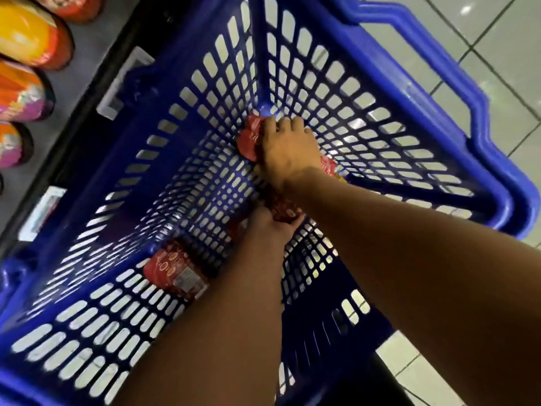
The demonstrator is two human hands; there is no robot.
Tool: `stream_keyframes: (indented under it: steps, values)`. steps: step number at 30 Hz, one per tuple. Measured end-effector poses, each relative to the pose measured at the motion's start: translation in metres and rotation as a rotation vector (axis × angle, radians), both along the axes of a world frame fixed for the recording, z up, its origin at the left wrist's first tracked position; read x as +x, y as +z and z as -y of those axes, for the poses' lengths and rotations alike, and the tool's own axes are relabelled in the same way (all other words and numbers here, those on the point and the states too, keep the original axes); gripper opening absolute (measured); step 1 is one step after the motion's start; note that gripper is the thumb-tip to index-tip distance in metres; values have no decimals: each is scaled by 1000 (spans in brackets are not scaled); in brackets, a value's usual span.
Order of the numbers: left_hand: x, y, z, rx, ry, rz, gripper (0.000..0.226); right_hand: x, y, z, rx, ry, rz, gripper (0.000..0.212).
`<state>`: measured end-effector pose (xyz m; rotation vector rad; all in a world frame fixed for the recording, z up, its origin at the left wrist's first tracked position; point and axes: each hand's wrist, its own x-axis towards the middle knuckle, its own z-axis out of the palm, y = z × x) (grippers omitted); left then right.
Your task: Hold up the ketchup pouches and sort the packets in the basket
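Blue basket [409, 92]: hand [288, 150] gripping red packet [248, 139]

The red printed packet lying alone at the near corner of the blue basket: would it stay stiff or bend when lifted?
The red printed foil packet would probably bend, since its glossy skin looks creased. It seems light and lies flat on the blue plastic mesh basket, so rolling looks unlikely. The gloss suggests it may be slippery.

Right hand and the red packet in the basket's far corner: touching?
Touching. The head view shows the right hand lying on the red packet, fingers curled over its top edge, inside the blue basket.
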<state>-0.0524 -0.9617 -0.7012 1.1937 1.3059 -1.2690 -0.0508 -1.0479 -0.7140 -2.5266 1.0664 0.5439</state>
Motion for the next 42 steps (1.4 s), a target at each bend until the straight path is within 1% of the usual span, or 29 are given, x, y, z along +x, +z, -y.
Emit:
stream_keyframes:
  steps: [1,3,5,6,7,10,11,13,14,16,18,20,22,23,26,27,28,30,31,33,34,35,36,37,38,40,42]
  values:
    - [-3,0,-5,24,-10,4,40,-4,5,2,41,-17,-5,89]
    - [-10,0,-23,63,-159,64,34,-13,17,8,133,-106,12,94]
    - [-14,2,-49,187,-368,148,50,-25,29,13,234,-208,60,91]
    - [-12,7,-63,234,-442,195,56,-30,37,14,309,-264,93,88]
    - [-10,13,-76,259,-511,241,58,-34,46,14,430,-345,141,83]
    - [-1,36,-107,135,-716,305,58,-47,82,13,979,-679,356,65]
    - [4,46,-114,91,-760,322,58,-53,94,11,1108,-766,422,58]
    - [15,70,-128,-4,-811,356,62,-65,116,5,1293,-930,518,46]
    - [21,82,-133,-52,-843,371,67,-71,127,2,1382,-1004,563,45]
    - [34,107,-144,-150,-903,407,79,-81,150,-7,1554,-1149,671,51]
    - [47,134,-150,-245,-932,425,83,-88,176,-17,1641,-1258,782,55]
    - [61,163,-154,-322,-948,418,83,-92,205,-28,1637,-1307,881,49]
    - [73,193,-152,-388,-990,419,80,-92,233,-39,1586,-1298,898,36]
    - [78,207,-149,-418,-1013,428,77,-91,246,-44,1543,-1296,886,35]
    - [88,247,-135,-418,-1076,483,69,-87,285,-57,1349,-1382,826,46]
    - [89,262,-131,-416,-1080,497,66,-87,298,-61,1265,-1420,810,47]
    - [92,276,-128,-451,-1047,493,61,-88,311,-63,1169,-1446,801,42]
    - [95,305,-128,-542,-975,439,48,-93,338,-69,964,-1485,781,29]
    - [96,322,-129,-556,-949,385,46,-96,352,-72,877,-1507,782,26]
    - [95,352,-133,-560,-882,258,58,-104,382,-81,777,-1550,808,22]
    - [93,366,-135,-569,-822,203,60,-107,397,-87,754,-1575,821,21]
    - [92,382,-136,-589,-754,162,54,-111,413,-93,749,-1610,829,21]
    - [90,399,-138,-613,-693,142,40,-114,428,-101,769,-1655,847,24]
    - [88,414,-140,-620,-650,140,26,-117,443,-109,820,-1702,884,27]
    - [87,429,-143,-622,-617,149,20,-121,457,-118,894,-1746,941,28]
    - [86,458,-150,-634,-549,157,26,-127,485,-138,1065,-1826,1078,23]
    - [87,486,-155,-669,-509,176,32,-133,512,-160,1187,-1901,1178,24]
